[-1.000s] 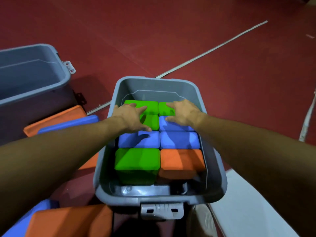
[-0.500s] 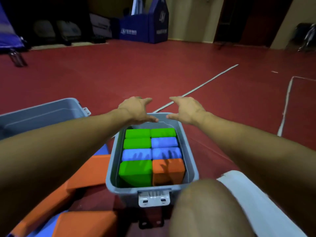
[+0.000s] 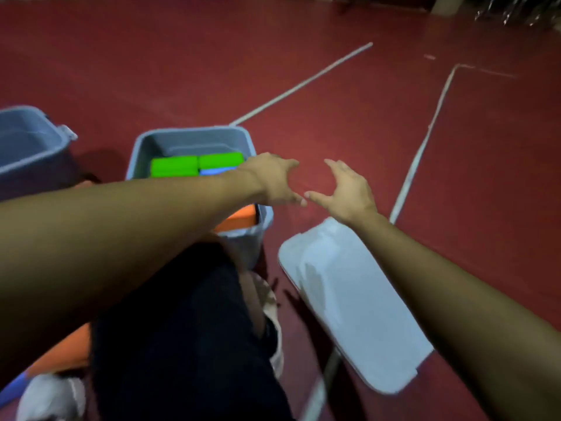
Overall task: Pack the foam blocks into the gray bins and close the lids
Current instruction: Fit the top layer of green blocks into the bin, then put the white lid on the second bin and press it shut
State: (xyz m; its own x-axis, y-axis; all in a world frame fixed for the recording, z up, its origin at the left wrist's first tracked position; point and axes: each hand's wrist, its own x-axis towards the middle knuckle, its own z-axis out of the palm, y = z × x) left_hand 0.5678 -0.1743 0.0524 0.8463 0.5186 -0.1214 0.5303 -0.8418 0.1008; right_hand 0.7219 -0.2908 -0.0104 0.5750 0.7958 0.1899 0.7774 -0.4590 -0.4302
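Observation:
A gray bin stands on the red floor, filled with foam blocks: green blocks at the far end, a blue one behind my forearm and an orange one at the near right corner. My left arm crosses over the bin. My left hand and my right hand hover open over the floor just right of the bin, fingers spread, thumbs nearly meeting, holding nothing. A light gray lid lies flat on the floor below my right hand.
A second gray bin stands open at the far left. Loose orange and blue foam blocks lie at the lower left. My dark-trousered leg fills the lower middle. White lines cross the red floor.
Both hands lifted off the blocks in the bin and swung right, now over the floor above the lid. The view turned right and down.

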